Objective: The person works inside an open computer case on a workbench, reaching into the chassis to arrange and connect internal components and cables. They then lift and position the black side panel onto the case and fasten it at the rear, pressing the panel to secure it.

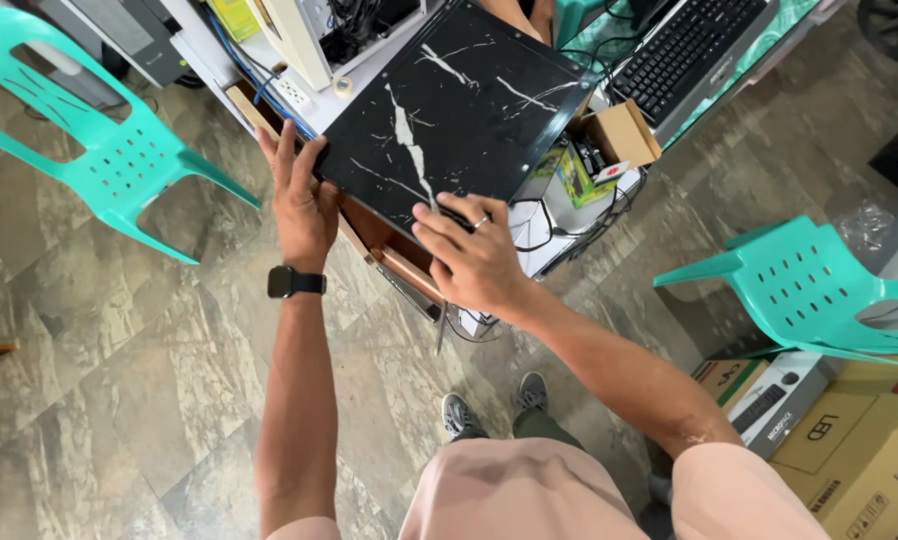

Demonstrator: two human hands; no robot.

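bright daylight; soft shadows; sharp focus; wide-angle bend at edges

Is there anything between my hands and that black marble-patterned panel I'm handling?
Nothing visible. The left hand lies flat against the black white-veined marble-patterned panel at its left corner, and the right hand rests directly on its near edge.

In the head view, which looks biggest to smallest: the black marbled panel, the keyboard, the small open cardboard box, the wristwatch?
1. black marbled panel
2. keyboard, partly cut off
3. small open cardboard box
4. wristwatch, though it sits nearer the camera
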